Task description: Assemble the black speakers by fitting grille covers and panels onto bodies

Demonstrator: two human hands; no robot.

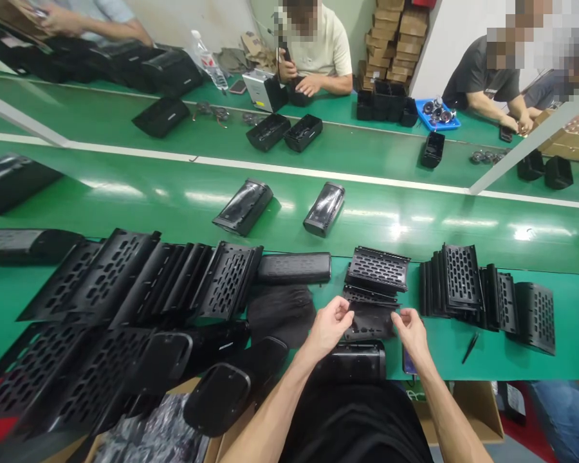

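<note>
A thin black sheet [370,320], like a piece of cloth, stretches between my two hands. My left hand [332,326] pinches its left edge, and the fingers of my right hand [412,330] are closed on its right edge. Just beyond it lie black slotted grille panels [379,267], one resting on others. A black speaker housing [354,361] sits below the sheet, close to my body. Left of my left hand is a pile of dark cloth-like sheets [280,315], with a long black grille-covered piece [294,267] behind it.
Slotted panels [231,280] crowd the left, and more panels [460,276] stand on the right near a black pen-like tool [469,348]. Two black speakers [244,207] rest on the green conveyor. Several people work across the line. A carton [477,411] sits below the table edge.
</note>
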